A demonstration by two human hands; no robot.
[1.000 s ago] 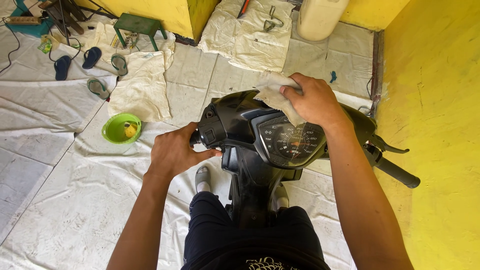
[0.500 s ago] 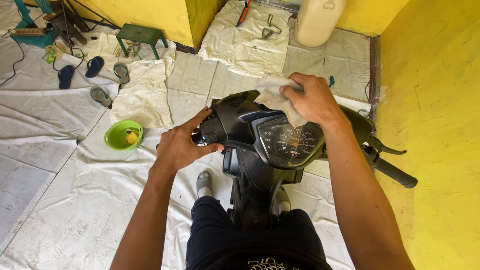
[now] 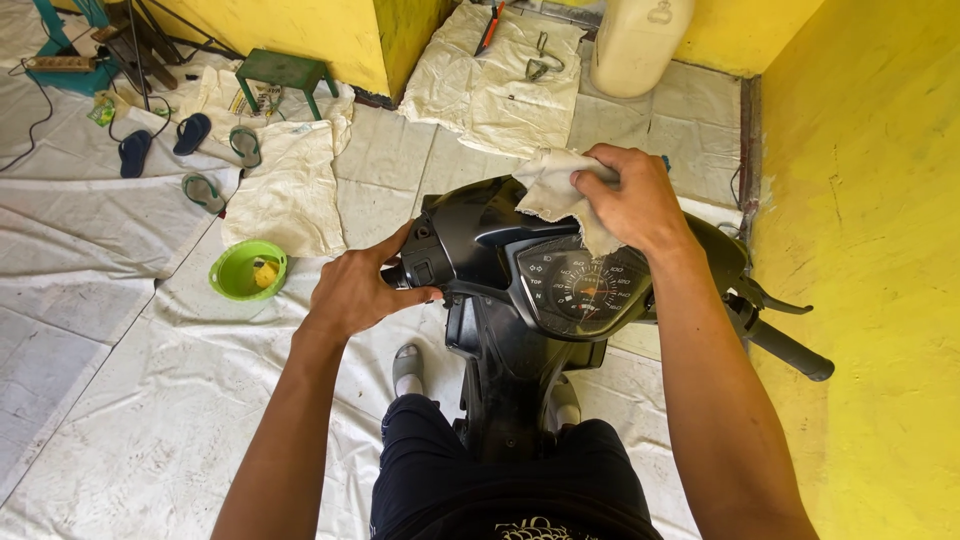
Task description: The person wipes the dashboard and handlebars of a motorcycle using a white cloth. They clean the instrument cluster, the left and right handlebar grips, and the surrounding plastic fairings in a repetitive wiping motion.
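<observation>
I sit astride a black scooter and look down on its handlebar cover (image 3: 480, 235) and round speedometer (image 3: 585, 290). My left hand (image 3: 355, 290) grips the left handlebar grip beside the switch block. My right hand (image 3: 630, 200) is closed on a crumpled pale cloth (image 3: 552, 185) and presses it onto the top of the cover just above the speedometer. The right handlebar grip (image 3: 790, 350) and brake lever stick out free to the right.
White sheets (image 3: 130, 400) cover the floor. A green bowl (image 3: 243, 270) with a yellow sponge lies at the left. Farther back are sandals (image 3: 190, 133), a small green stool (image 3: 285, 72) and a white plastic canister (image 3: 640, 40). A yellow wall (image 3: 870, 250) stands close on the right.
My right hand has slid the cloth a little to the left across the top of the cover. My left hand stays on the left grip.
</observation>
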